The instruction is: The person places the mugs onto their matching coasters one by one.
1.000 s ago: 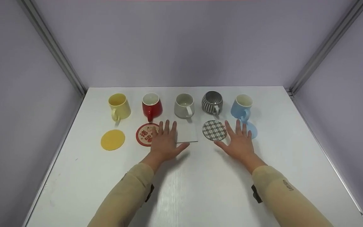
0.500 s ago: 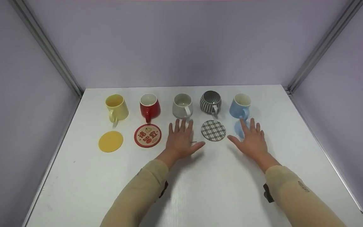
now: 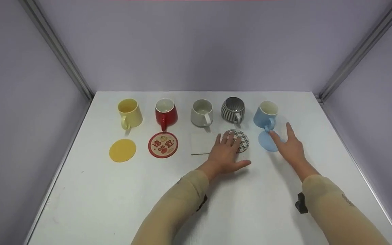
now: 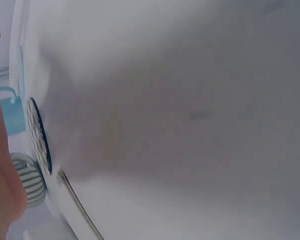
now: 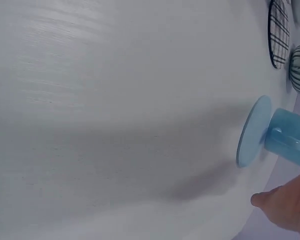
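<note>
Five mugs stand in a row at the back of the white table (image 3: 216, 204): yellow (image 3: 130, 113), red (image 3: 166, 113), grey-white (image 3: 202, 113), striped (image 3: 233, 110) and blue (image 3: 265, 114). In front lie a yellow coaster (image 3: 122, 150), a red printed coaster (image 3: 162, 145), a white square coaster (image 3: 202, 143), a plaid coaster (image 3: 242, 139) and a blue coaster (image 3: 266, 141). My left hand (image 3: 226, 154) lies flat, fingers straight, over the plaid coaster's left part. My right hand (image 3: 289, 146) is open, fingers straight, its index finger at the blue coaster's right edge, close to the blue mug's handle.
Lilac walls with metal corner rails (image 3: 58, 51) close in the table on three sides. The left wrist view shows the plaid coaster (image 4: 39, 135) and striped mug (image 4: 29, 177) edge-on; the right wrist view shows the blue coaster (image 5: 252, 131) and blue mug (image 5: 290, 137).
Both hands have slid to the right. The left hand left the white square coaster and now covers part of the plaid one; the right hand moved past the blue coaster.
</note>
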A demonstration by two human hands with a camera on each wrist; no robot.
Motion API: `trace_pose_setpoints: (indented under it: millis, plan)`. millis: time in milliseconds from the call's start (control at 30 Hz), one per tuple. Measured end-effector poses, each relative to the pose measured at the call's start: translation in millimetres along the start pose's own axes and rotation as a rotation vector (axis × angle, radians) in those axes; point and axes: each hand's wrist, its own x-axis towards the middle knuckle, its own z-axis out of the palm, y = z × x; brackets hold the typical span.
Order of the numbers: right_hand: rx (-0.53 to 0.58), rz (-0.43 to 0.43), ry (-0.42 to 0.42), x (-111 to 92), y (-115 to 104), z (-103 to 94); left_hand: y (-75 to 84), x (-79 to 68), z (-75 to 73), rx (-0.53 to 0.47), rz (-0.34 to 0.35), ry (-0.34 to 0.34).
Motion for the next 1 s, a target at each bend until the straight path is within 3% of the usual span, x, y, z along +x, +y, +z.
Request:
trace_pose_setpoints:
  millis: [200,433,767,1000]
  plan:
    - [0.087,0.052,-0.017,10,2,-12.0,22.4,20.9,7.0,-0.004,0.105,-0.002]
    - [0.170,0.102,-0.039,17,2,-18.2,38.1,31.8,19.6,0.044,0.189,-0.044]
    - [0.203,0.128,-0.070,28,5,-23.3,37.3,44.9,37.3,0.034,0.303,-0.089]
    - [0.209,0.136,-0.074,32,10,-21.2,33.0,55.5,50.8,0.091,0.359,-0.069]
